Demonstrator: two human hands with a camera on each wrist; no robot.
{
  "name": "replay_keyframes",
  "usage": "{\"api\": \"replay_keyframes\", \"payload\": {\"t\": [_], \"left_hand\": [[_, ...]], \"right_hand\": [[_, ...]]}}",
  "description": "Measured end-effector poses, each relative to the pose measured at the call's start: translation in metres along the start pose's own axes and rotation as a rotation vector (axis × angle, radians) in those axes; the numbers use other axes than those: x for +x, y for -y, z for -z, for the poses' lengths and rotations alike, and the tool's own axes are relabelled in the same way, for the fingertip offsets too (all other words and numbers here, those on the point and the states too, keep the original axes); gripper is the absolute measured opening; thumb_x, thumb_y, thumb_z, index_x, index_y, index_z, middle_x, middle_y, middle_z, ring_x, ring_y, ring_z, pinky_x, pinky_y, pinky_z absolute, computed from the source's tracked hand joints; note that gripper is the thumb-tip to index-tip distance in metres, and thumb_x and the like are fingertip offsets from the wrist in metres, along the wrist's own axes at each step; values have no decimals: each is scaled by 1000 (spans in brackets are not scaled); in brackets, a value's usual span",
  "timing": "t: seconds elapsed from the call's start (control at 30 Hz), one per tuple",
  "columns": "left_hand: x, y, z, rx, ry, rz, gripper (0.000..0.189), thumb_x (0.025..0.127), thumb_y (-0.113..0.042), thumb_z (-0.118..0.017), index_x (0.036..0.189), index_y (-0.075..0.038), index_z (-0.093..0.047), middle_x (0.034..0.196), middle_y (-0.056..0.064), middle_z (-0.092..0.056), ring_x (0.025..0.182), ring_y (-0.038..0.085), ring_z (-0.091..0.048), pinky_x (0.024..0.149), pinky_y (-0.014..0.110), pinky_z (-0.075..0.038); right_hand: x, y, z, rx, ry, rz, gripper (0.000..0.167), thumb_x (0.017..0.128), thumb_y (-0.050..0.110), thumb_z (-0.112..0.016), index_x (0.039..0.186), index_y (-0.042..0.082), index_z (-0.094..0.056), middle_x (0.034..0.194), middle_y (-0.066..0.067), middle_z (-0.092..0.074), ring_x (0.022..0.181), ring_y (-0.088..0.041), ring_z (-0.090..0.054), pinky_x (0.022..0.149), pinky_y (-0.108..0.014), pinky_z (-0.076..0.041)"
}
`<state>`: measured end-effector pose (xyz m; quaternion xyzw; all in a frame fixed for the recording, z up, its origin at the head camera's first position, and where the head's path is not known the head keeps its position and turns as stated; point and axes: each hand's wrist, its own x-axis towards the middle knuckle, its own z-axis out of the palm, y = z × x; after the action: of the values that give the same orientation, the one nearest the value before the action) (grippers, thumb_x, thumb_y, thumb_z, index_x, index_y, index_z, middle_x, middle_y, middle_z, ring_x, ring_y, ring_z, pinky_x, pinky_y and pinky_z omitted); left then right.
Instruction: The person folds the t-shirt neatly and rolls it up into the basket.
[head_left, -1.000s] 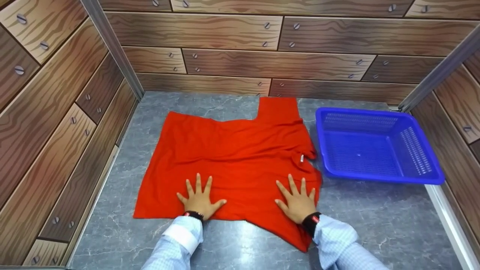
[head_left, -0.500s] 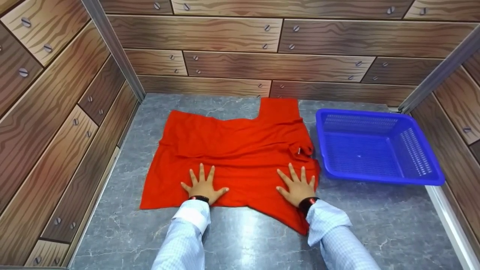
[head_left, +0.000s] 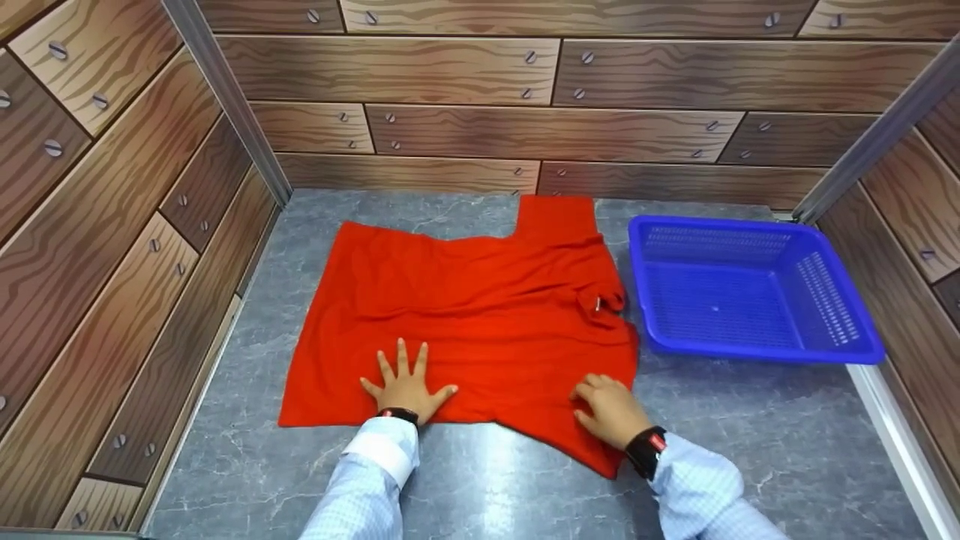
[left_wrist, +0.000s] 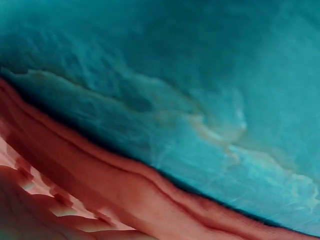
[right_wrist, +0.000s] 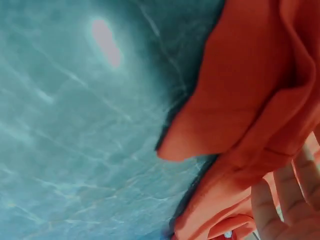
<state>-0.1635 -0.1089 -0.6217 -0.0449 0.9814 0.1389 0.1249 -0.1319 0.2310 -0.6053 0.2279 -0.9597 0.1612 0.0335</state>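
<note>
A red T-shirt (head_left: 450,300) lies spread on its side across the grey table, collar to the right. One sleeve (head_left: 556,216) points away from me, and the other sleeve slants toward me. My left hand (head_left: 407,394) rests flat on the near edge of the body with its fingers spread. Over the near shoulder and sleeve is my right hand (head_left: 611,411), its fingers bent loosely. In the right wrist view those fingers (right_wrist: 290,192) lie against the red cloth with none of it gripped. The left wrist view shows the shirt's folded hem (left_wrist: 125,185) beside the left fingers.
A blue plastic basket (head_left: 652,341) with perforated walls stands right of the collar, close to the shirt. The grey marbled table (head_left: 240,465) is bounded by wood-patterned panels (head_left: 450,67) at the back and on both sides.
Both hands first slid forward, pushing the near part of the shirt away from me. Since then the right hand has drawn back toward the near sleeve and its fingers have bent; the left stays flat.
</note>
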Motion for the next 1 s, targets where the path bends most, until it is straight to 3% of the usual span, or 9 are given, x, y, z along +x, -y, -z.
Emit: {"api": "replay_keyframes", "payload": {"t": [0.2,0.33,0.6,0.7,0.87,1.0], "left_hand": [[3,6,-6,6,-12,-8,94,81,-75,-53,157,-30,-20,166,12,-6,149,51,-4,105,82,-6],[-2,8,-9,-1,-41,-24,94,81,-76,-54,157,-30,-22,166,12,-8,149,51,-5,104,82,-6],[-10,7,-11,1,-64,-23,93,81,-76,-53,157,-30,-23,166,11,-10,149,50,-6,105,82,-5],[-12,6,-9,-19,-56,-32,92,82,-74,-54,156,-30,-24,166,11,-11,149,49,-5,106,81,-4],[-18,18,-1,-137,-91,-49,86,85,-59,-63,155,-23,-29,164,17,-15,147,52,-10,108,79,-9],[-25,41,12,-245,-183,12,78,88,-44,-65,152,-15,-34,161,23,-20,145,56,-13,109,76,-14]], "right_hand": [[-2,0,-1,10,-34,-48,16,74,10,-79,83,9,-66,77,-1,-54,76,-23,-49,73,-38,-41],[-4,1,-1,-28,-67,-18,18,74,7,-77,74,13,-60,75,0,-50,73,-22,-48,69,-35,-40],[-21,8,8,-33,-229,57,7,84,9,-67,85,13,-61,81,1,-58,76,-20,-56,68,-36,-47],[-32,14,10,-17,-233,-37,11,83,14,-72,86,12,-61,82,0,-58,75,-20,-58,68,-37,-49],[-56,21,3,25,-85,-266,32,78,34,-80,75,18,-53,68,5,-48,59,-12,-47,52,-31,-39],[-69,25,-6,123,-26,-296,35,74,32,-82,68,21,-49,65,11,-43,58,-5,-40,52,-24,-34]]}}
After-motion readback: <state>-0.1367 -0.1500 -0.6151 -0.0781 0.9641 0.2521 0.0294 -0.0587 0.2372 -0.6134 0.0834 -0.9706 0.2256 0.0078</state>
